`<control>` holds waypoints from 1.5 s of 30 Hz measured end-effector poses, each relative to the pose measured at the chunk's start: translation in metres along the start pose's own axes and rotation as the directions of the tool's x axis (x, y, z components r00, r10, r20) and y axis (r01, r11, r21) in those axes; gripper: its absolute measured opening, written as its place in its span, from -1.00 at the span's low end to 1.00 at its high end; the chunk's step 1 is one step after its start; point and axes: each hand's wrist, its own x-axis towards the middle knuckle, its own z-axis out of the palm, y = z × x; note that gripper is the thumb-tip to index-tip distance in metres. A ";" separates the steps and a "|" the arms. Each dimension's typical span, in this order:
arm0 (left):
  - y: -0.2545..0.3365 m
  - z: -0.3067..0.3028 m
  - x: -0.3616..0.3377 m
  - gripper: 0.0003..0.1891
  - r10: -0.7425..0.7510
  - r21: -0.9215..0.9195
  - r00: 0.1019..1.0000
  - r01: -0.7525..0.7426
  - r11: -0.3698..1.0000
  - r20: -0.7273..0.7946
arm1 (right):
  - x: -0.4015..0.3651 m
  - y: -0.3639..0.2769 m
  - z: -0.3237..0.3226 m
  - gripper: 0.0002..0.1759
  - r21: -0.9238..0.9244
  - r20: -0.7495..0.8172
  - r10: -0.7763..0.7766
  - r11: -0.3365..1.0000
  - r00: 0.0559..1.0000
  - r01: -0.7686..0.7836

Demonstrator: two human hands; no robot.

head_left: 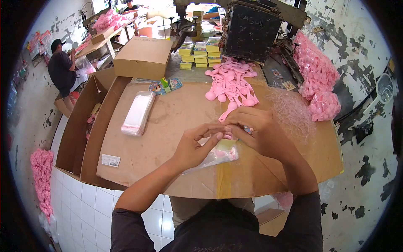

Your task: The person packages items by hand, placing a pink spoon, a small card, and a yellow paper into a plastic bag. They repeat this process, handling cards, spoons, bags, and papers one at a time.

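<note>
Both hands meet over a cardboard work surface (168,122). My left hand (196,145) and my right hand (256,132) together pinch a clear plastic bag (218,154) that holds pink pieces and a yellow card. The bag lies slanted under my left palm. Just beyond my fingers lies a heap of pink plastic spoons (231,83); one spoon (228,111) points toward my right hand.
A stack of empty clear bags (138,112) lies at left. Open cardboard boxes (84,122) stand beside the surface, a closed box (142,56) behind. Yellow card stacks (200,52), a dark machine (251,31) and pink filled bags (317,75) sit further back. A seated person (62,69) is at far left.
</note>
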 end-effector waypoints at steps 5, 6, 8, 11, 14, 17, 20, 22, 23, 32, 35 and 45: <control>0.006 0.001 0.001 -0.69 -0.107 -0.072 0.993 0.103 0.992 -0.055 | 0.002 -0.004 0.010 -0.81 -0.131 -0.190 -0.050 0.991 0.981 0.025; 0.004 0.000 0.001 -0.68 -0.087 -0.054 0.993 0.083 0.995 -0.076 | 0.005 -0.007 0.011 -0.81 -0.218 -0.245 -0.116 0.974 0.963 0.062; -0.004 0.000 0.000 -0.68 -0.045 -0.016 0.992 0.044 0.999 -0.117 | 0.005 -0.008 0.018 -0.80 -0.306 -0.188 -0.206 0.941 0.960 0.142; 0.000 0.000 -0.002 -0.73 0.014 0.214 0.990 0.016 0.977 -0.140 | 0.004 -0.004 0.030 -0.78 -0.477 -0.121 -0.298 0.854 0.947 0.207; 0.005 0.002 -0.003 -0.73 0.119 0.415 0.988 -0.066 0.907 -0.103 | 0.004 0.000 0.037 -0.75 -0.607 -0.059 -0.342 0.759 0.938 0.238; 0.005 0.001 -0.004 -0.74 0.133 0.539 0.991 -0.099 0.837 -0.026 | 0.007 0.001 0.040 -0.78 -0.647 -0.077 -0.301 0.741 0.950 0.182; 0.008 0.002 -0.003 -0.73 0.094 0.475 0.995 -0.068 0.878 -0.031 | 0.009 0.026 0.025 -0.85 -0.472 -0.232 -0.228 0.876 0.946 0.095; -0.006 -0.001 -0.002 -0.71 -0.017 0.243 0.996 0.039 0.969 -0.091 | 0.000 0.045 0.002 -0.91 -0.056 -0.287 0.069 0.995 0.955 -0.088; -0.010 -0.003 -0.002 -0.71 -0.077 0.119 0.991 0.090 0.989 -0.113 | -0.007 0.051 -0.012 -0.92 0.256 -0.199 0.319 0.930 0.927 -0.265; -0.010 -0.007 0.003 -0.72 -0.223 -0.092 0.958 0.209 0.973 -0.182 | -0.175 0.203 -0.082 -0.43 -0.933 -0.338 0.315 0.010 0.887 -0.359; -0.020 -0.008 0.004 -0.70 -0.191 -0.127 0.965 0.169 0.977 -0.179 | -0.146 0.164 -0.080 -0.29 -0.670 -0.373 0.386 0.517 0.844 -0.532; -0.019 -0.003 0.003 -0.68 -0.217 -0.133 0.950 0.191 0.973 -0.223 | -0.049 0.030 0.016 -0.55 0.242 0.024 0.284 0.929 0.959 -0.281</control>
